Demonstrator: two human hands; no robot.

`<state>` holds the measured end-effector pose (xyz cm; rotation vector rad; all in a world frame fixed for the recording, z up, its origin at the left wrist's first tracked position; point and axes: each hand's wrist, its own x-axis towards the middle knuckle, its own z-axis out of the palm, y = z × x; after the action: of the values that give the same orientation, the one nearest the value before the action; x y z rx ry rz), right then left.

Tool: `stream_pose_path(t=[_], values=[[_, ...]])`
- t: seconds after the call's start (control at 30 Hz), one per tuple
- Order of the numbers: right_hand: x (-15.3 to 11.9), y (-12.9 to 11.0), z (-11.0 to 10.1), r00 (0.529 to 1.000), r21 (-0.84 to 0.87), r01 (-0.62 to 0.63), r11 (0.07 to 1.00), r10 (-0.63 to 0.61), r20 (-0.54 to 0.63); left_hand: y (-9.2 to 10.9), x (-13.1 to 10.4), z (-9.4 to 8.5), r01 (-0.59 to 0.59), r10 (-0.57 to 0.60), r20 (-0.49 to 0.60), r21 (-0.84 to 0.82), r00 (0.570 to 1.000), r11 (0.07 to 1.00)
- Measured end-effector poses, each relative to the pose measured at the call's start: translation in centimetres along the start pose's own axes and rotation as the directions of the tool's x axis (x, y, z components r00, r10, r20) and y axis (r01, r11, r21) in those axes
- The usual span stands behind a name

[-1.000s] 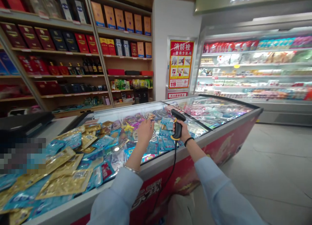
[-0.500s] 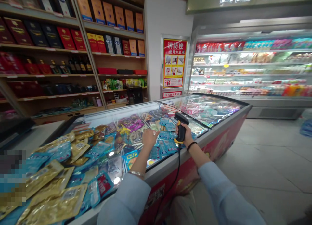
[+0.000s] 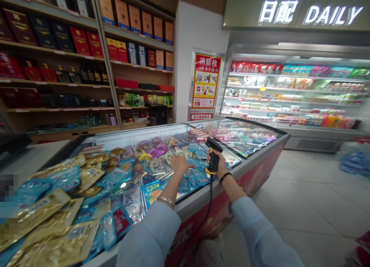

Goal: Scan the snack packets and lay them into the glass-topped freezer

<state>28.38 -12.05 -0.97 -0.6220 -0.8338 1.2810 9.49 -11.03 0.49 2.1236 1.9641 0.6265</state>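
Aim the scanner, grasped in the right hand over the freezer, squarely at the blue packets along its near side, and hold the left hand, its grip unclear, aside.

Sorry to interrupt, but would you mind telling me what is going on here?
A person's right hand grips a corded black-and-yellow scanner above a glass-topped chest. The left hand is beside it, over the packets; whether it holds anything is unclear. Gold packets and blue packets lie piled toward the chest's left end.
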Motion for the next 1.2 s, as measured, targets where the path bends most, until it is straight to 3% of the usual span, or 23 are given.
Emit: stream_pose_path(t=[0.1, 0.23, 0.4, 0.47, 0.57, 0.67, 0.8, 0.9, 1.03, 1.2], values=[[-0.1, 0.0, 0.0, 1.0, -0.019, 0.019, 1.0, -0.018, 0.006, -1.5, 0.8, -0.4, 0.024, -0.024, 0.009, -0.045, 1.0, 0.999], [-0.2, -0.1, 0.2, 1.0, -0.036, 0.027, 0.999, -0.026, 0.002, -3.9, 1.9, -0.9, 0.055, -0.068, -0.056, -0.206, 0.996, 0.977], [-0.7, 0.0, 0.4, 0.997, 0.001, 0.081, 0.997, -0.081, 0.015, -5.8, 2.3, -1.9, 0.093, -0.193, -0.117, -0.572, 0.974, 0.815], [-0.7, -0.1, 0.4, 0.992, 0.027, 0.121, 0.992, -0.122, 0.036, -6.4, 2.3, -2.6, 0.053, -0.243, -0.251, -0.586, 0.937, 0.808], [0.2, -0.7, 0.6, 0.987, 0.033, 0.128, 0.991, -0.131, 0.094, -7.0, 2.1, -3.5, 0.012, -0.325, -0.45, -0.571, 0.832, 0.821], [2.0, -1.4, 1.4, 0.98, -0.035, 0.084, 0.996, -0.076, 0.184, -7.1, 1.8, -4.2, 0.027, -0.37, -0.515, -0.557, 0.773, 0.83], [4.1, -0.6, 2.9, 0.96, -0.109, 0.028, 0.994, 0.004, 0.282, -6.9, 1.7, -4.5, 0.036, -0.355, -0.522, -0.525, 0.776, 0.85], [4.5, 0.7, 3.6, 0.946, -0.115, -0.016, 0.993, 0.052, 0.319, -6.8, 1.9, -4.5, -0.044, -0.323, -0.541, -0.558, 0.777, 0.829], [4.3, 1.4, 3.5, 0.942, -0.092, -0.067, 0.993, 0.094, 0.323, -6.7, 2.2, -4.4, -0.152, -0.283, -0.567, -0.6, 0.774, 0.786], [4.5, 1.3, 3.1, 0.946, -0.087, -0.059, 0.994, 0.083, 0.312, -6.2, 2.1, -4.5, -0.163, -0.305, -0.524, -0.669, 0.795, 0.726]])
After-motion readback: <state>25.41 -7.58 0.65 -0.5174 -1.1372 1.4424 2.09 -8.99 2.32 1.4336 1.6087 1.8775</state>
